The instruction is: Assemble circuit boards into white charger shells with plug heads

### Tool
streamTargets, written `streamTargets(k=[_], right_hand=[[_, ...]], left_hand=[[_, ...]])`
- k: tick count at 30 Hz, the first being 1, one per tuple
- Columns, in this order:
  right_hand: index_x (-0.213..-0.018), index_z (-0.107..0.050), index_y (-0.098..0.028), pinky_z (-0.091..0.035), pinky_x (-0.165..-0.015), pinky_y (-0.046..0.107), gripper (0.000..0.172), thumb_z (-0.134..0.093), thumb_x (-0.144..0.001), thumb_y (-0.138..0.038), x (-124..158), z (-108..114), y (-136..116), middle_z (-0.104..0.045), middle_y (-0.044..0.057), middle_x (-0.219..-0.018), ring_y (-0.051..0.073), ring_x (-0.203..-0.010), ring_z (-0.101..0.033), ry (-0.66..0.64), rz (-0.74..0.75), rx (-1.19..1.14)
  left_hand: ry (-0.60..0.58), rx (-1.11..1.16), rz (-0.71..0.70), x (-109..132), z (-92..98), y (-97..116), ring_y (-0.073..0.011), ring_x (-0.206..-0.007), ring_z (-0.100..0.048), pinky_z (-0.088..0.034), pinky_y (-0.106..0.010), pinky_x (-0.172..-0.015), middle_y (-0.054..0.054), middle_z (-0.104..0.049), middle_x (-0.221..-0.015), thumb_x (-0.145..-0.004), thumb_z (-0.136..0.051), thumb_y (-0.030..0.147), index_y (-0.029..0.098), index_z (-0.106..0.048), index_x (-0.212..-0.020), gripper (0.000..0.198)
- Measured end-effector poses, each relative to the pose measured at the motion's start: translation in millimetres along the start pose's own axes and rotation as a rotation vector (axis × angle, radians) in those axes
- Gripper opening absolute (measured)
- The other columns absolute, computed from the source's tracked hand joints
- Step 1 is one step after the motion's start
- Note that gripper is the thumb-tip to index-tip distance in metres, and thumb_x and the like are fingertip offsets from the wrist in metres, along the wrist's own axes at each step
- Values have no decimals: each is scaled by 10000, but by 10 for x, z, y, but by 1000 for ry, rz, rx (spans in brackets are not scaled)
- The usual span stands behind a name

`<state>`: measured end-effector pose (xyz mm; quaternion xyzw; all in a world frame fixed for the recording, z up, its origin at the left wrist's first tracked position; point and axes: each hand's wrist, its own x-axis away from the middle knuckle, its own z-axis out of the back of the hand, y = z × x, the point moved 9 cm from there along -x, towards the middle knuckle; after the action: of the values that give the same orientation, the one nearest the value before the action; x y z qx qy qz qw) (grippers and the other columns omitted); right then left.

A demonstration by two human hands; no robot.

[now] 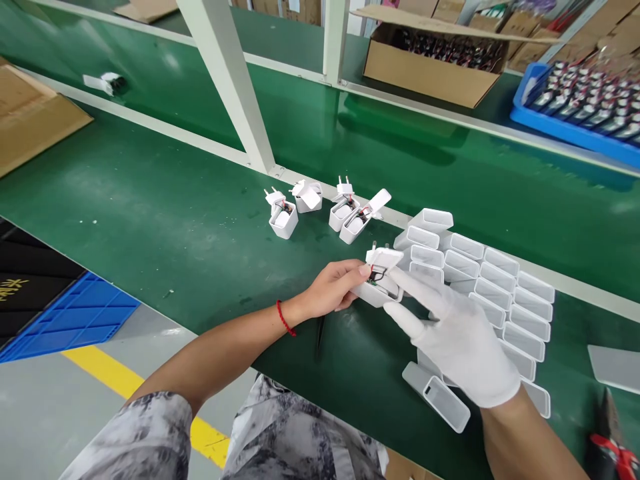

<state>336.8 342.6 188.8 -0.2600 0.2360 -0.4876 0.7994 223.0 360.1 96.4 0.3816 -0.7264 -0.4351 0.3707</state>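
My bare left hand [337,287] grips a white plug charger [377,293], its thumb near the open top. The charger's pronged cap is tilted up, and red and black wires show inside the housing. My right hand [457,333] wears a white glove and is at the charger's right side. Two of its fingers are stretched out and apart, one by the cap and one by the housing's lower edge; its other fingers are partly hidden. Several empty white housings [495,277] stand in rows beneath and beyond the glove. One housing [445,403] lies tilted nearer me.
Several open chargers with wires [283,220] stand on the green bench [175,220] near the upright post [230,87]. Red-handled pliers [613,447] lie at right. A cardboard box [430,70] and a blue tray [575,130] of parts occupy the shelf.
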Motion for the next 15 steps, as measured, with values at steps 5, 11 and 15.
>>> streamTargets(k=[5, 11, 15], right_hand=[[-1257, -659, -237, -599, -838, 409, 337, -501, -978, -340, 2, -33, -70, -732, 74, -1124, 269, -957, -712, 51, 85, 126], [-1197, -713, -280, -582, -859, 386, 304, -526, -975, -370, 17, 52, 52, -696, 43, -1235, 264, -1017, -697, 118, -49, 31], [-1151, -729, -284, -606, -798, 385, 346, -652, -893, -501, 68, 0, 431, -731, 31, -1115, 242, -926, -701, 100, -406, -444]], left_hand=[[-20, 38, 13, 10, -21, -48, -54, -289, -341, -217, -178, -295, 87, -401, -414, -770, -597, 750, 170, -500, -690, 594], [-171, 165, -4, 6, -103, 13, -104, -308, -485, -353, -216, -303, -8, -573, -477, -816, -495, 785, 132, -555, -669, 672], [-284, 183, 14, 45, -153, 48, -157, -458, -646, -492, -236, -413, -82, -694, -609, -823, -638, 654, 102, -607, -701, 566]])
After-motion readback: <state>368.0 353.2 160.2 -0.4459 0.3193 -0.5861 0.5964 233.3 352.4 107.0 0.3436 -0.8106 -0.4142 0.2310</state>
